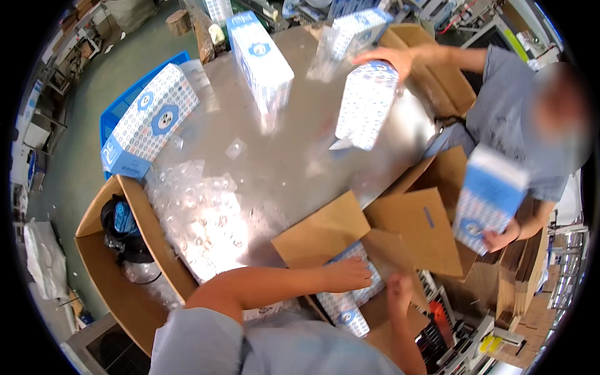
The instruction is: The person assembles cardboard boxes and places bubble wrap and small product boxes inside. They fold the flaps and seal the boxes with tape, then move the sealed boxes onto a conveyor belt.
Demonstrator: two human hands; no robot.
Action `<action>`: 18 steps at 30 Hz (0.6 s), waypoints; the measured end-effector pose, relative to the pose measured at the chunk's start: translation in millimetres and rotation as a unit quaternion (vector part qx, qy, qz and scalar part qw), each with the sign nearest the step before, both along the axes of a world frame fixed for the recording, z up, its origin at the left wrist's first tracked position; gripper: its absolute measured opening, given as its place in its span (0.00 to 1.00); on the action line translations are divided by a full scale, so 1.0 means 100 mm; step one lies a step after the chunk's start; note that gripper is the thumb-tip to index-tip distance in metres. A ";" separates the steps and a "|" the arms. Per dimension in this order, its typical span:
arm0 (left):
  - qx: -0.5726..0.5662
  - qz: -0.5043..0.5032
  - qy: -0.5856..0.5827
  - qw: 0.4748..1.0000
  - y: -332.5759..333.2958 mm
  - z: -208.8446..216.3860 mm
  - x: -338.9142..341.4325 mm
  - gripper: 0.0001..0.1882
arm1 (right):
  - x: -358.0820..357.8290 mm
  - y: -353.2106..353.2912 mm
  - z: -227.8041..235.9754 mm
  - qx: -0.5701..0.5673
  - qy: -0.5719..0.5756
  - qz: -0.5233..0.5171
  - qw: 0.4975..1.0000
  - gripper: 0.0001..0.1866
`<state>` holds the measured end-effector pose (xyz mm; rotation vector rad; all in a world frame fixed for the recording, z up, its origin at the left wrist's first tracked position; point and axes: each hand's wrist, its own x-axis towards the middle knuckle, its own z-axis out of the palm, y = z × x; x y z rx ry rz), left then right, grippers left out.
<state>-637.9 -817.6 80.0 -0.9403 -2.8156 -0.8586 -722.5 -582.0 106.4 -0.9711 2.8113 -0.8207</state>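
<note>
My left hand reaches across an open brown carton, its fingers lying over the top of a blue-and-white patterned box inside. Another such box sits beside it, partly under my forearm. Over the carton's right side is my right hand, its fingers curled in; what they hold, if anything, is hidden. Across the table, a co-worker's hand rests on a standing patterned box. That person's other hand holds up one more box.
Patterned boxes stand on the metal table, one leaning by a blue crate. Clear bubble wrap covers the near left. An open carton holds dark items. Folded cardboard and machinery are at the right.
</note>
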 end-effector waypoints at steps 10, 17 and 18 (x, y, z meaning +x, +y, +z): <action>0.072 0.557 0.174 0.809 -4.00 0.61 -0.48 0.27 | 0.42 -0.74 0.20 -0.081 -0.219 -0.011 0.972 0.10; -0.067 0.656 0.000 0.752 -3.64 0.15 -1.02 0.42 | -0.26 -3.08 0.61 -0.057 0.002 0.181 0.982 0.26; -0.038 0.596 0.051 0.800 -3.48 0.08 -0.96 0.39 | -0.37 -3.43 0.65 -0.043 0.035 0.182 0.982 0.33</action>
